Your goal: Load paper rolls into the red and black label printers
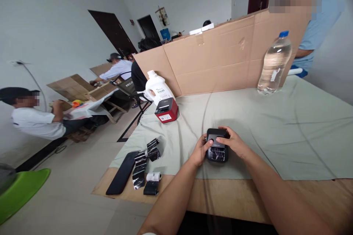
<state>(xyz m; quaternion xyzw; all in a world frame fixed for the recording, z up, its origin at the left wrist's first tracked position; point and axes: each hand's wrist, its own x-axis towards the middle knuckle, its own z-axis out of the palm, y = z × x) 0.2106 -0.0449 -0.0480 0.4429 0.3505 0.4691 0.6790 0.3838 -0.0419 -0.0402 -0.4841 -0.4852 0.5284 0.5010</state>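
Near the front of the cloth-covered table, both hands grip a black portable printer (217, 144) with a dark, shiny window at its lower end. My left hand (200, 151) wraps its left side, thumb on the top face. Around the upper right edge curl the fingers of my right hand (234, 142), its thumb also on top. Left of them lie strips of shiny black film (140, 169), a small white paper roll (153, 176) with a black piece below it, and a long black case (122, 173). A red and black box-shaped printer (167, 110) stands farther back.
Behind the red printer is a white jug (159, 88). A tall cardboard panel (212, 58) borders the table's back, with a large clear bottle (274, 64) before it at right. People sit at other tables on the left; another person (317, 36) is behind the panel.
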